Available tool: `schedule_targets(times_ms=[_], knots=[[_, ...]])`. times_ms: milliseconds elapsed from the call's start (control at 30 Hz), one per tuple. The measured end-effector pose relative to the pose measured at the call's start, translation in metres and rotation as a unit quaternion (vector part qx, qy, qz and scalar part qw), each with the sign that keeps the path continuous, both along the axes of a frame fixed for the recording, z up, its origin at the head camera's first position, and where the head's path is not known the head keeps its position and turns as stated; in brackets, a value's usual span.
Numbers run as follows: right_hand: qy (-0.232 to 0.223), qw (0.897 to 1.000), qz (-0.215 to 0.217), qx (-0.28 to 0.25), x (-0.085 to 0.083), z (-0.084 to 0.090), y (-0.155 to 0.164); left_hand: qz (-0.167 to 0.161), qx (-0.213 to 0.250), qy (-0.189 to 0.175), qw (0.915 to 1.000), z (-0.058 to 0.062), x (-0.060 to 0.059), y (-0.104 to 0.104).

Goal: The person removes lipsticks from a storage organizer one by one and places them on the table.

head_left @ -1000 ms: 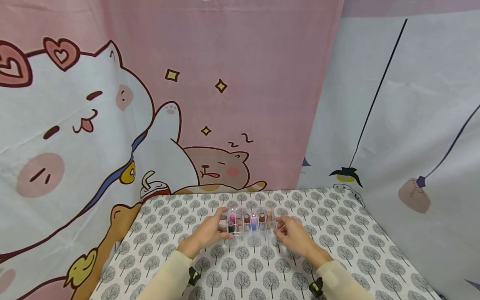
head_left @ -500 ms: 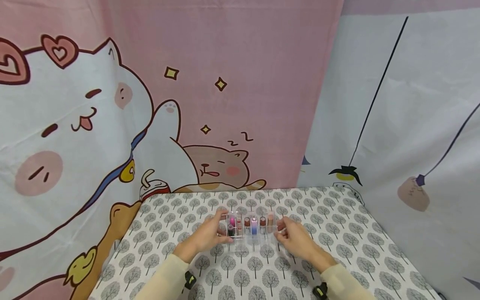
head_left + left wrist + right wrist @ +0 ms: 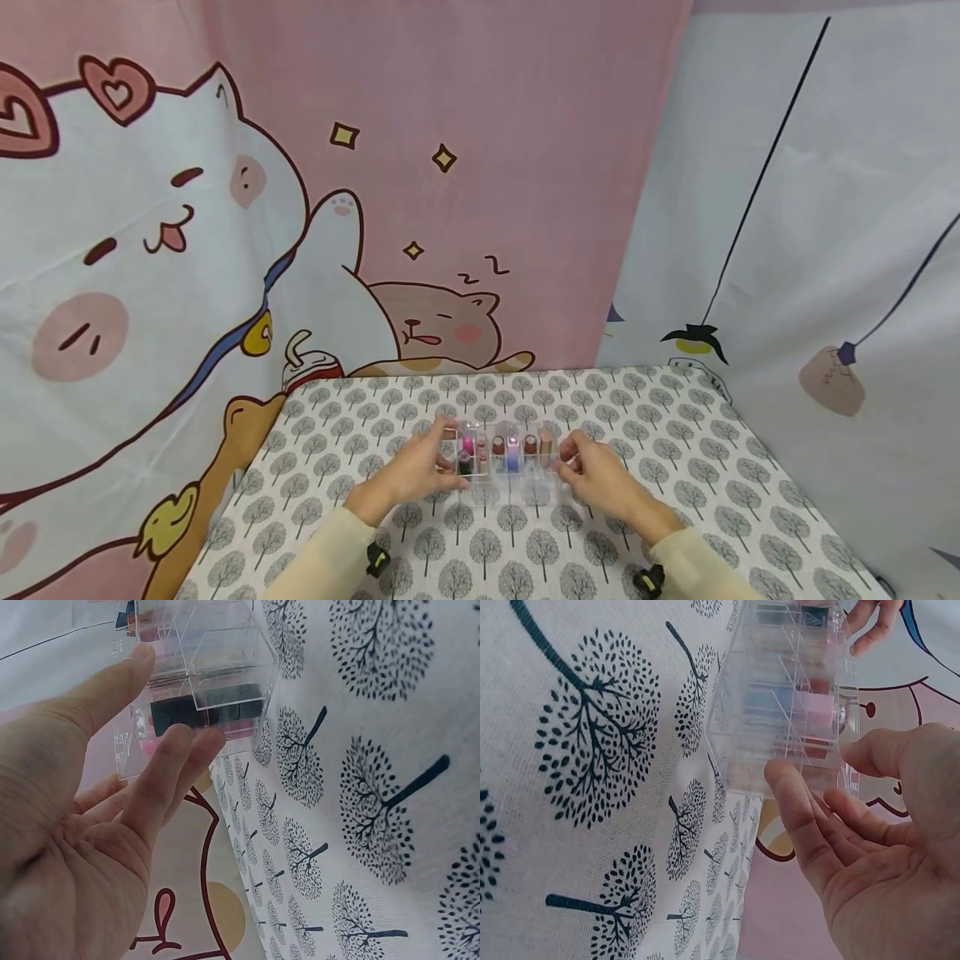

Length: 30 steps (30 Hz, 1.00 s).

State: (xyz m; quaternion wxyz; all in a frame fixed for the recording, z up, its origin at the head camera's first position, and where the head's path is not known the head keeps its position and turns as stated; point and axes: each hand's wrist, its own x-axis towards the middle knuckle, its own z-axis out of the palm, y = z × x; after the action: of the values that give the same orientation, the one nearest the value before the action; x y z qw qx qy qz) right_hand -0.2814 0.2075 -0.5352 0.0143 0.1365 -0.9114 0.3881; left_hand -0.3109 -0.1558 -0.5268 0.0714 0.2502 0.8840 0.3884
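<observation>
so there's this clear acrylic organizer (image 3: 504,462) sitting mid-table on the tree-print tablecloth (image 3: 675,467), split into little compartments. lipsticks (image 3: 512,450) stand upright in the back row: pink, reddish-brown, a blue-purple one, a peach one at the right end. the front cells look bare. left hand (image 3: 414,471) has its fingers fairly straight, tips touching the left end wall. right hand (image 3: 596,475) does the same on the right end, fingers relaxed and slightly spread.
</observation>
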Motion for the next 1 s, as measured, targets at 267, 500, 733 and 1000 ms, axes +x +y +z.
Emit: schedule_targets(times_ms=[267, 500, 733, 1000], knots=[[-0.011, 1.0, 0.017, -0.001, 0.002, 0.001, 0.004, 0.005, 0.002, -0.006, 1.0, 0.003, 0.008, 0.001], [-0.01, 0.999, 0.036, -0.005, 0.006, 0.001, 0.006, 0.01, 0.011, -0.023, 0.9996, 0.005, 0.015, 0.001], [-0.004, 0.999, 0.045, 0.0, 0.007, 0.002, 0.007, 0.014, 0.01, -0.027, 0.9995, 0.004, 0.016, 0.002], [0.014, 0.999, 0.035, 0.019, 0.008, 0.006, 0.007, 0.012, -0.014, -0.013, 0.9997, 0.001, 0.017, 0.007]])
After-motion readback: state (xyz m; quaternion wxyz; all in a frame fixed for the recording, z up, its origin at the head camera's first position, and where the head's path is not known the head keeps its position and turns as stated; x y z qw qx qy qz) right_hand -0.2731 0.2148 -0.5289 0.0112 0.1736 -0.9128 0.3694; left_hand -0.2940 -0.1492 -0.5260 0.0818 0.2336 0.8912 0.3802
